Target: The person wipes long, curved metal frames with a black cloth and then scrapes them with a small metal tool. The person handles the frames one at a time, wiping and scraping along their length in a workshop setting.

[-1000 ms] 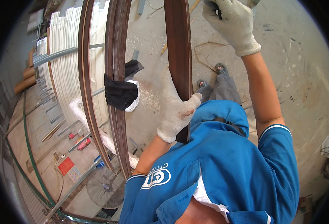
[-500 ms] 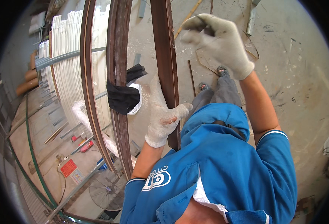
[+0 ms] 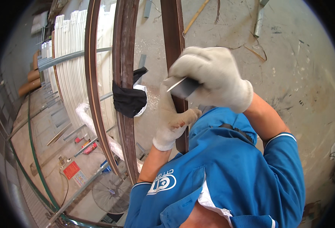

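Slippage could drive the flat, dark, pale-edged piece (image 3: 187, 87) clenched in your right white-gloved hand (image 3: 215, 78) into your left white-gloved hand (image 3: 172, 121). That one grasps the long, dark-brown beam (image 3: 173, 32) in front of you.

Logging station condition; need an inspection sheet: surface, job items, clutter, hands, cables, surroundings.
Surface: grey floor, pale specks, dark marks.
Job's things: held brown bar; dark flat piece with pale edge, exact kind unclear.
Clutter: black cloth draped over neighbouring brown bar; yellowish stick on floor.
Hands: gloved; left hand gripping held brown bar, right hand gripping dark flat piece.
Cables: thin dark cord near red-labelled box.
Surroundings: white strips, fan.
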A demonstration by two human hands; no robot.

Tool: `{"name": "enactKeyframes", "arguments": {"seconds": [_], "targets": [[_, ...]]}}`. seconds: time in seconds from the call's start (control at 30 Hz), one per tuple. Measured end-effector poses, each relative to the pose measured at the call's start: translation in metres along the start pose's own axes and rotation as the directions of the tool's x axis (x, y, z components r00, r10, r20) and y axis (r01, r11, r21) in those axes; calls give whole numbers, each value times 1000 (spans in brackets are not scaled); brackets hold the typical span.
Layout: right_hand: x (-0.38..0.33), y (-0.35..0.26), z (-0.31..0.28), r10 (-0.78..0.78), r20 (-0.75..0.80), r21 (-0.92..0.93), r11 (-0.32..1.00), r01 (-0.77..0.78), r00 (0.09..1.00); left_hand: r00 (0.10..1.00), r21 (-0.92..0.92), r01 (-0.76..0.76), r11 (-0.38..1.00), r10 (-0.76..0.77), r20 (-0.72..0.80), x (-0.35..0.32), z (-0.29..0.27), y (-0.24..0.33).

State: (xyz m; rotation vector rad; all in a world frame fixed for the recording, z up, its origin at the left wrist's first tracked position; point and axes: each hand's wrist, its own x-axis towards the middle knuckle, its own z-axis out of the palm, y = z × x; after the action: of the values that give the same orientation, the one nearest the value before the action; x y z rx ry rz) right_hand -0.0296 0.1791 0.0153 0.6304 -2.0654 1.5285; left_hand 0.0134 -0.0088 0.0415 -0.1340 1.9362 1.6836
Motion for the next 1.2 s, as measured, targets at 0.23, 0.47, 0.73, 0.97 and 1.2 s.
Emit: {"name": "enactKeyframes", "arguments": {"seconds": [0.23,0.47,0.73,0.97,1.2], "targets": [[-28,66,-18,596,-271,383,787,-483,756,997,207,-47,977,57,-43,-3,-16,14],[-24,74,-11,657,-210,464,719,-518,724,997,-178,79,981,-82,-8,-5,-32,32],[-6,69,7,598,-146,484,738,-471,788,998,-180,68,981,-66,20,-5,-38,31],[17,56,24,495,-66,486,774,-406,866,993,-23,115,993,-115,-14,-6,-43,26],[45,75,17,489,-395,401,853,-333,778,999,215,47,976,-45,-14,-7,-34,27]]}}
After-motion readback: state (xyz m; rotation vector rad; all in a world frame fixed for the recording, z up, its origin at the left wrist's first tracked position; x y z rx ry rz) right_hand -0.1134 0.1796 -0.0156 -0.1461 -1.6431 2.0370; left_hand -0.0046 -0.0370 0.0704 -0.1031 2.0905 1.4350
